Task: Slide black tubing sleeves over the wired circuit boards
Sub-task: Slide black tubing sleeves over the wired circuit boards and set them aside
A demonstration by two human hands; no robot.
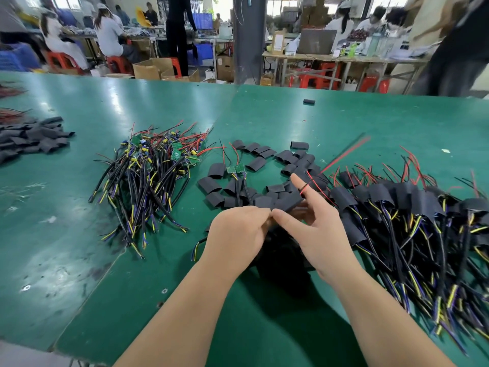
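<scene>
A: So, what filled the view?

B: Mostly the green table [264,115]. On its right side lay the biggest heap, wired boards already in black tubing [410,207], red leads poking up and yellow and blue wire ends fanning toward the near edge.

A: And on the left?

B: Left of centre sat a bundle of bare wired boards [150,176], green boards at the far end, cables pointing nearer. Between the two heaps the loose sleeves [264,154] were scattered flat. A second heap of sleeves [34,136] lay at the far left edge.

A: The hands?

B: Both met in front of the loose sleeves. The left hand [235,234] was curled, fingertips pinching the near edge of a black sleeve [283,202]. The right hand [317,229] gripped that sleeve too, thumb on top against the left fingertips, forefinger raised straight with a red lead [315,185] across it. Whether a board was inside, I couldn't tell.

A: Anything smaller?

B: Two bare boards [235,169] lay side by side among the loose sleeves, and one stray sleeve [309,102] lay well apart, farther back.
</scene>
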